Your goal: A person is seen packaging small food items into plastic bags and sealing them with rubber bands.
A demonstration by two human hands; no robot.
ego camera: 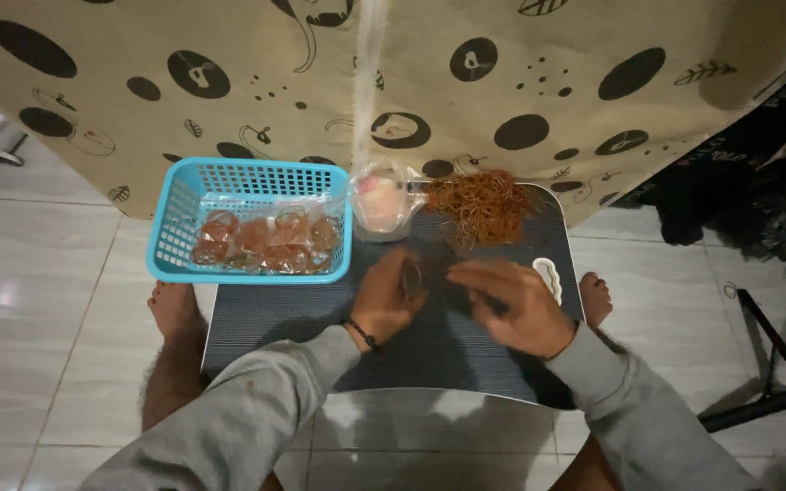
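left hand (391, 295) grip closed on small bag (412, 277), mid worktop (320, 318) | right hand (513, 305) grip unclear, fingers curled near bands (486, 205) far right | risk: bands slip, scatter off worktop edge; basket (179, 238) overhangs left, could tip

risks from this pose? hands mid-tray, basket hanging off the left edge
1. The blue basket overhangs the tray's left edge; a bump from the left hand might tip it.
2. The rubber band pile sits at the far edge and could spill off.
3. Dim light blurs the right hand; loose bands may be missed.
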